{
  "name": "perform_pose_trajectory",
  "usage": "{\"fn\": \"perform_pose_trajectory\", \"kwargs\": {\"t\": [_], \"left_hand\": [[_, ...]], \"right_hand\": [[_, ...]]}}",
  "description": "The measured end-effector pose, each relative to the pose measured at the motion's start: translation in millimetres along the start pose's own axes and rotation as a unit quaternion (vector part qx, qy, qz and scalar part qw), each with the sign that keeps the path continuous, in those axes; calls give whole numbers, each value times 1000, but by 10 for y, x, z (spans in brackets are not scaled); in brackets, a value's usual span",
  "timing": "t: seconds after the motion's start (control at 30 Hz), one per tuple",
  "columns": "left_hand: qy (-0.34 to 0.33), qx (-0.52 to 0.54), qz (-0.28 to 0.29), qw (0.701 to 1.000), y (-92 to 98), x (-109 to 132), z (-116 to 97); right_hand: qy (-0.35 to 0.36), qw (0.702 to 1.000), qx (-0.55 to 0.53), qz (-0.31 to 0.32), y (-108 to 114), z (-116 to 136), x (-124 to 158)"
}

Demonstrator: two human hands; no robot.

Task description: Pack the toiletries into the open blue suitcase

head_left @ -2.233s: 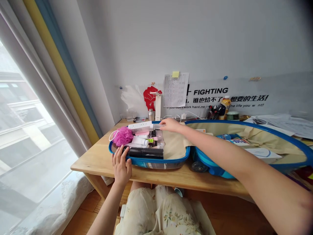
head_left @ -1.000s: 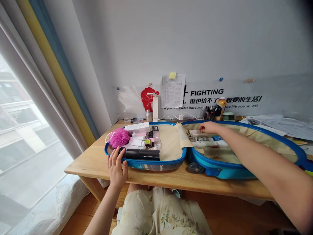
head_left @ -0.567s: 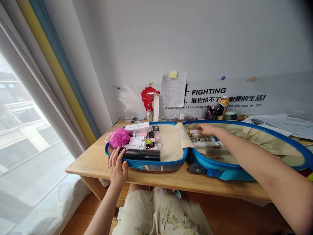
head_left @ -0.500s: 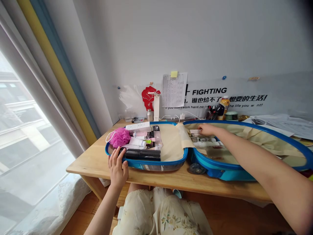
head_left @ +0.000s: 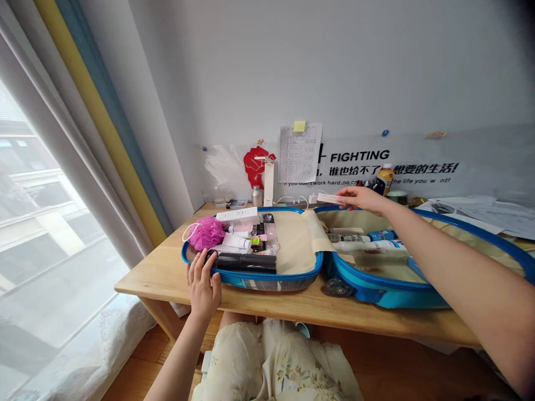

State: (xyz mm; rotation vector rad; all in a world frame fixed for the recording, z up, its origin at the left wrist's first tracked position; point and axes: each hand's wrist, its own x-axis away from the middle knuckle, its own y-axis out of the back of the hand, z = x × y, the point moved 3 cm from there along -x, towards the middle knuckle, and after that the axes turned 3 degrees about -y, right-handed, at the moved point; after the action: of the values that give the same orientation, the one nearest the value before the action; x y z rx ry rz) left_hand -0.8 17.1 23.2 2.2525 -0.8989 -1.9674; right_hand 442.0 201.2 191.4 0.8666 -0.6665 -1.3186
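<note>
An open blue suitcase [head_left: 301, 282] with a cream lining lies across the table. My left hand [head_left: 204, 284] rests against the front left rim, fingers slightly spread, fingertips beside a black cylindrical case [head_left: 244, 263]. My right hand [head_left: 361, 199] pinches a slim white box [head_left: 328, 197], held above the back rim of the right half. In the left half are a pink bath puff [head_left: 206, 233], a long white box [head_left: 237, 216] and several small tubes [head_left: 237, 241]. In the right half lie a blue bottle [head_left: 381, 235] and a white bottle [head_left: 349, 246]; my right forearm covers part of that half.
Behind the suitcase stand a white desk lamp [head_left: 268, 182], a silver bottle [head_left: 256, 196] and a yellow drink bottle [head_left: 383, 179]. Papers [head_left: 472, 214] lie at the back right. A white charger [head_left: 312, 199] and cables run along the wall. The wooden table's [head_left: 167, 281] front edge is near my lap.
My right hand has risen from inside the suitcase's right half with the slim white box, moving up and back. My left hand stays at the rim.
</note>
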Motion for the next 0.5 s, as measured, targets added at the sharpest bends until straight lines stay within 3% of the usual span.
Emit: {"fn": "perform_pose_trajectory", "kwargs": {"t": [0.1, 0.27, 0.4, 0.5], "left_hand": [[8, 3, 2, 1000, -5, 3, 7], [2, 2, 0, 1000, -3, 1, 2], [-7, -3, 1, 1000, 2, -3, -6], [-8, -6, -1, 1000, 4, -4, -13]], "right_hand": [[61, 996, -34, 60, -184, 459, 11], [122, 971, -5, 204, -879, 1126, -181], [112, 962, 13, 247, -1337, 1347, -385], [105, 964, 21, 243, -1535, 1382, -464]]}}
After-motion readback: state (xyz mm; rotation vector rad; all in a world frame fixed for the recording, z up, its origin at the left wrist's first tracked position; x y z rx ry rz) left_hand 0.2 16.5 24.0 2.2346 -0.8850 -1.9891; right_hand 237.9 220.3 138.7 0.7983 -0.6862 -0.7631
